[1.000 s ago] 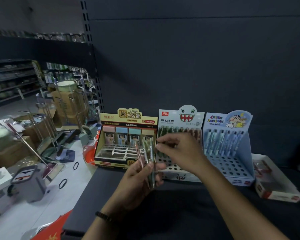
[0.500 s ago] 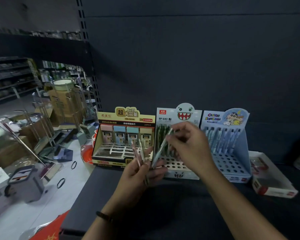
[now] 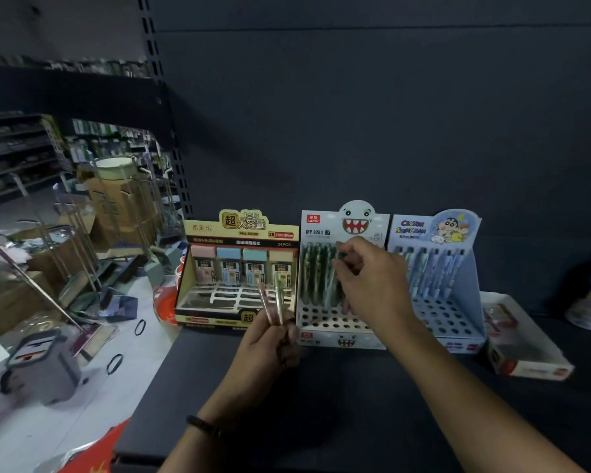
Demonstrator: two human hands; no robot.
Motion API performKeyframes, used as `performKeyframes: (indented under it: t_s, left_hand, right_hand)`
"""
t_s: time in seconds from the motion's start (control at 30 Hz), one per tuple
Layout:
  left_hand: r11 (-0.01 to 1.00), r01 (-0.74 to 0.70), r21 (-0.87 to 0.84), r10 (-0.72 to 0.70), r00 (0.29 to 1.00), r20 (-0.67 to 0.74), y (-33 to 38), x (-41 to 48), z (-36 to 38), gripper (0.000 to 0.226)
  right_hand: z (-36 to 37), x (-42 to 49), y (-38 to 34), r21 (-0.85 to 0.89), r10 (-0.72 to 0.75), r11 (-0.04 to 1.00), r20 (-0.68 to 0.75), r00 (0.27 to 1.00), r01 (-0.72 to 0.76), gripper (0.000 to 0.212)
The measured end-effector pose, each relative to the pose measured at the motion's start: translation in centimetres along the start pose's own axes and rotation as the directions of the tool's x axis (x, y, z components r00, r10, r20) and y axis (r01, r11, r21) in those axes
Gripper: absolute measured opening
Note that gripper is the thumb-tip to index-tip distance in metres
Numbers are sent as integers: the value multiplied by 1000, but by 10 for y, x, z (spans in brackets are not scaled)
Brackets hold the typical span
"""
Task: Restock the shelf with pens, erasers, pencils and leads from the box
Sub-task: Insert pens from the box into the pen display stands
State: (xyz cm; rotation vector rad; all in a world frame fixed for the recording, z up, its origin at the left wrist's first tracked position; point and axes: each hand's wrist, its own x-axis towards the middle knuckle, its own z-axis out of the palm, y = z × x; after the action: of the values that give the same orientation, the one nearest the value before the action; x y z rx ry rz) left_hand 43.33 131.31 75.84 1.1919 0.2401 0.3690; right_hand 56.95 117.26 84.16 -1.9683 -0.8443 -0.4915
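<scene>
A: Right hand [image 3: 369, 285]?
B: Fingers curled, pinching a slim green pen [image 3: 335, 281] among those standing in the holed cardboard monster rack [image 3: 325, 322].
A: Left hand [image 3: 270, 346]?
B: Gripping two thin plastic pens [image 3: 270, 302], one pink, one clear-green, upright before the yellow lead box [image 3: 243, 223]. With the blue cartoon rack [image 3: 471, 295], three card displays line the dark shelf [image 3: 321, 421].

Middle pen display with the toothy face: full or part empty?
Part empty. In the display pens stand in the back rows, right hand pinching one; front holes are bare.
</scene>
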Motion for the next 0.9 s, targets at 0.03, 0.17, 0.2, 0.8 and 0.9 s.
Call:
performKeyframes:
  t_s: [0.03, 0.17, 0.2, 0.8, 0.9]
  left_hand:
    - [1000, -20, 18, 20, 1000, 1, 1, -1, 0, 23]
    - [998, -55, 42, 55, 998, 3, 5, -5, -1, 14]
    - [999, -49, 16, 49, 999, -3, 6, -5, -1, 16]
    - [995, -81, 52, 78, 995, 69, 7, -4, 0, 23]
    - [995, -83, 59, 78, 994, 76, 6, -4, -1, 20]
  right_hand:
    - [2, 1, 1, -24, -11, 1000, 9, 1000, 11, 5]
    - [10, 6, 3, -94, -18, 995, 56, 998, 23, 7]
    - [12, 6, 4, -97, -14, 995, 73, 997, 21, 9]
    - [4, 3, -24, 267, 37, 958, 258, 965, -109, 28]
    - [7, 3, -25, 237, 22, 967, 294, 955, -95, 31]
